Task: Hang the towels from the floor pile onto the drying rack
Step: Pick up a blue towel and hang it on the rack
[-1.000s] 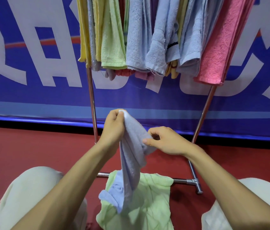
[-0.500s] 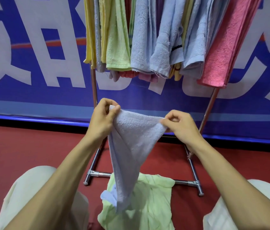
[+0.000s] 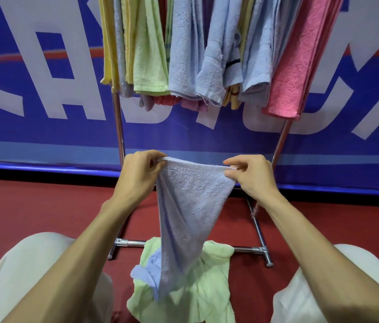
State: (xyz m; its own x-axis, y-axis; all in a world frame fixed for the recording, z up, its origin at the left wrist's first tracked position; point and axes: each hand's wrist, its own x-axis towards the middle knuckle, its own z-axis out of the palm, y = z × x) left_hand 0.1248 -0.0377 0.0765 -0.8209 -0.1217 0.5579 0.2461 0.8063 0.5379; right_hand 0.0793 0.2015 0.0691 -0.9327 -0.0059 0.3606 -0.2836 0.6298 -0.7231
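Left hand: my left hand (image 3: 139,176) pinches one top corner of the lavender towel (image 3: 188,206), thumb against curled fingers.
Right hand: my right hand (image 3: 251,177) pinches the other top corner between thumb and forefinger, the other fingers curled beneath.
Lavender towel: its top edge is stretched between my two hands. The rest hangs below them, narrowing to a tip in front of the green towel (image 3: 209,285); I cannot tell whether the two touch.
Green towel: crumpled on the red floor (image 3: 44,206) well below my hands, between my knees, with its far edge lying over the rack's bottom bar.
Drying rack: the drying rack (image 3: 119,127) stands just beyond my hands, one upright rising behind my left hand and the other behind my right.
Hung towels: a packed row of yellow, green and blue above my hands, with the pink towel (image 3: 293,73) above and to the right of my right hand.
Banner: the blue banner (image 3: 44,127) with white lettering hangs behind the rack.
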